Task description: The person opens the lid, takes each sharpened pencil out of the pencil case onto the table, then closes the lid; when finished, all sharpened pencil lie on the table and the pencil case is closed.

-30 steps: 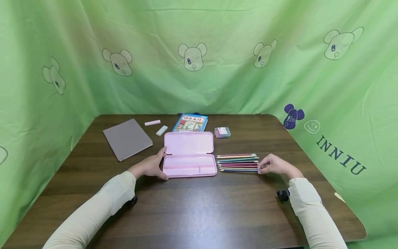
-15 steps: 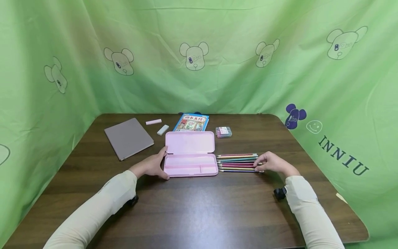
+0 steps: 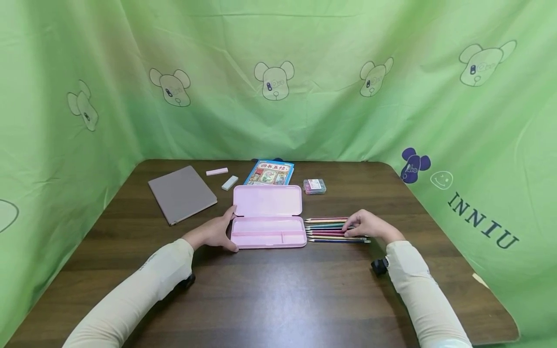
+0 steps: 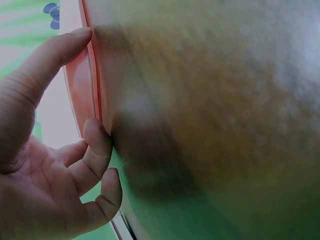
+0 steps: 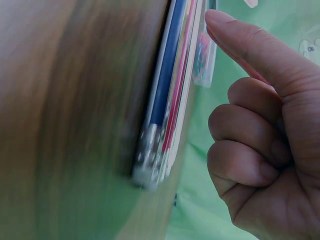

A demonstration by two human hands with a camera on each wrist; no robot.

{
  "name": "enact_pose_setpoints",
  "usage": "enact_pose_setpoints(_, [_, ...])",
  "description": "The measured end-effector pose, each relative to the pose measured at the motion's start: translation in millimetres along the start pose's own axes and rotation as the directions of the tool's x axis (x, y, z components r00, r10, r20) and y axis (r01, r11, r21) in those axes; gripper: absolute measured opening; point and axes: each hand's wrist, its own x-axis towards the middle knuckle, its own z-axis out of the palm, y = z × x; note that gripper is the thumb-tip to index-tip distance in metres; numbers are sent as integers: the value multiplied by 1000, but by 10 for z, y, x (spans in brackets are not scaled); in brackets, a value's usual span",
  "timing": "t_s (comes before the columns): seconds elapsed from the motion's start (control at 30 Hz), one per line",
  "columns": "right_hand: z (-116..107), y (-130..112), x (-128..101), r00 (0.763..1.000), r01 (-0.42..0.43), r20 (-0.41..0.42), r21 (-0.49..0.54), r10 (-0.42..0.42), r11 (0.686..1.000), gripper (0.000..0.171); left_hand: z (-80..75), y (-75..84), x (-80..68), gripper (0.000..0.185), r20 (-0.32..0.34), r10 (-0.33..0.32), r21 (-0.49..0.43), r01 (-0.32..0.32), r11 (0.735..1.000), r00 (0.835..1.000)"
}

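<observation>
A pink pencil case [image 3: 271, 219] stands with its lid up in the middle of the table. My left hand [image 3: 213, 233] grips its left end, thumb at the front corner and forefinger by the hinge. In the left wrist view the thumb [image 4: 75, 40] touches the case edge. Right of the case lie several pencils [image 3: 326, 237], side by side. Over them is my right hand [image 3: 370, 226], thumb and forefinger low with a small gap between them. The right wrist view shows its other fingers [image 5: 245, 130] folded inward; the forefinger is mostly hidden behind the thumb.
A grey notebook [image 3: 183, 195] lies at the left. Behind the case are a blue picture-covered book [image 3: 271, 172], a pink strip [image 3: 216, 171] and a white block [image 3: 229, 182]. A small clear box [image 3: 315, 186] sits behind the pencils. Green curtain [image 3: 278, 125] surrounds the table.
My right hand has slid leftward over the pencils, from their eraser ends toward their middle. The left hand keeps its place on the case, and the pencils stay where they lay.
</observation>
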Motion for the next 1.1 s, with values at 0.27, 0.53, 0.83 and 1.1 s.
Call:
enact_pose_setpoints(0.27, [60, -69, 180, 1000, -16, -2, -25, 16, 1000, 12, 2, 1, -13, 122, 8, -12, -10, 12, 1000, 1000])
enact_pose_setpoints(0.53, [99, -156, 412, 1000, 21, 8, -35, -20, 999, 13, 26, -25, 3, 122, -20, 15, -9, -16, 1000, 1000])
enact_pose_setpoints(0.83, [130, -272, 627, 1000, 10, 1, -68, -10, 998, 12, 24, -5, -36, 120, -32, 40, -7, -40, 999, 999])
enact_pose_setpoints(1.1, [152, -318, 795, 999, -11, -38, -82, 8, 997, 15, 43, -15, -9, 122, -17, -10, -37, 9, 999, 1000])
